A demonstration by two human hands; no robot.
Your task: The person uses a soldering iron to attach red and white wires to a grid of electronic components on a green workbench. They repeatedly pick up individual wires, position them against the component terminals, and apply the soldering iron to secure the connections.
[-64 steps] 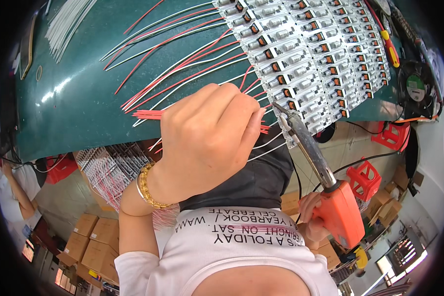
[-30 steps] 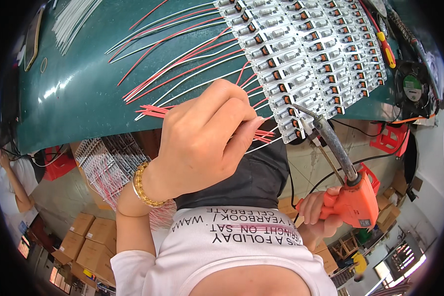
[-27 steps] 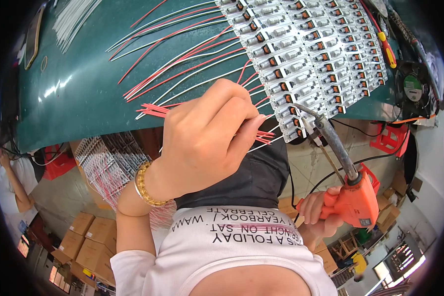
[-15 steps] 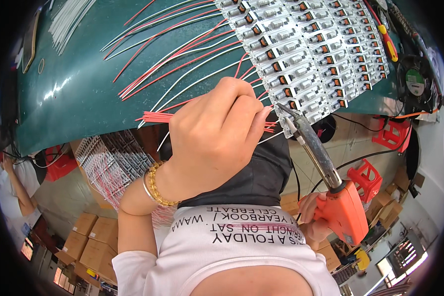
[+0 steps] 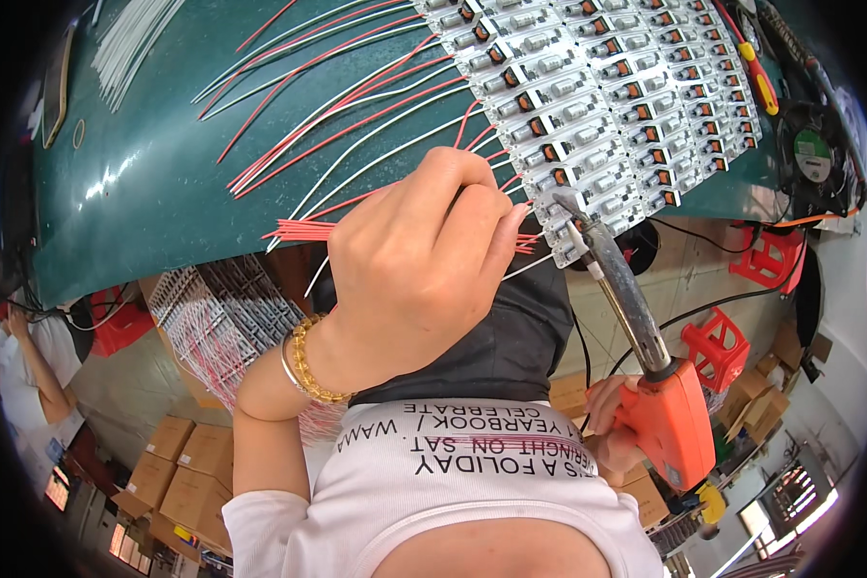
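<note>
My left hand (image 5: 419, 260) is closed around a bundle of short red wires (image 5: 303, 230), whose ends stick out on both sides. Its thumb and forefinger are pinched at the near left edge of a panel of small circuit boards (image 5: 588, 111); what lies between the fingertips is mostly hidden. In my right hand (image 5: 609, 421) is an orange-handled soldering gun (image 5: 674, 419). The gun's dark tip is over the panel's near corner, just right of my left fingertips, with faint whitish haze around it. Red and white wires (image 5: 347, 116) fan out leftward from the panel's edge.
Loose white wires (image 5: 135, 43) lie at the green table's (image 5: 164, 193) far left. A screwdriver (image 5: 761, 82) and a small fan (image 5: 811, 154) are at the right. Below stand red stools (image 5: 715, 349), cardboard boxes (image 5: 197, 501) and more wired boards (image 5: 223, 323). Another person's arm (image 5: 43, 361) shows at left.
The soldering gun's tip has shifted slightly right and nearer to me, and pale haze now shows by it. My left hand has stayed nearly still.
</note>
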